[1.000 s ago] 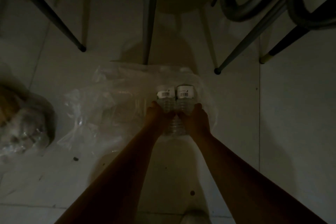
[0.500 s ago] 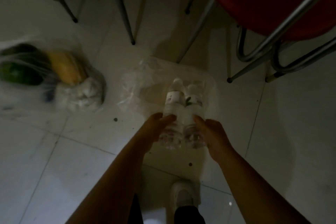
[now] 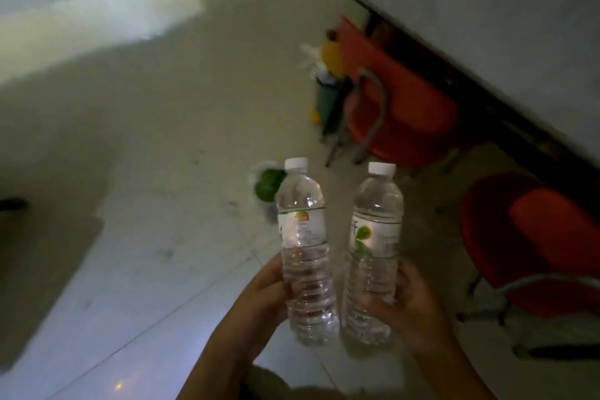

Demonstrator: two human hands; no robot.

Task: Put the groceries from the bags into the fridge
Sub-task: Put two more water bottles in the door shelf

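I hold two clear water bottles with white caps upright in front of me, above the floor. My left hand [image 3: 266,294] grips the lower half of the left bottle [image 3: 303,237]. My right hand [image 3: 406,305] grips the lower half of the right bottle [image 3: 373,237], which bears a green leaf label. On the floor beyond the bottles lies a bag with something green [image 3: 268,185] in it, partly hidden by the left bottle. No fridge is in view.
Two red chairs stand at the right, the nearer chair [image 3: 532,247] and the farther chair [image 3: 396,107], tucked under a grey table [image 3: 487,10]. A cluster of yellow and teal things [image 3: 328,75] sits beside the far chair. Pale tiled floor [image 3: 130,269] spreads to the left.
Both hands lifted the two bottles out of the plastic bag on the floor and raised them upright. My view swung up and left, away from the chair legs.
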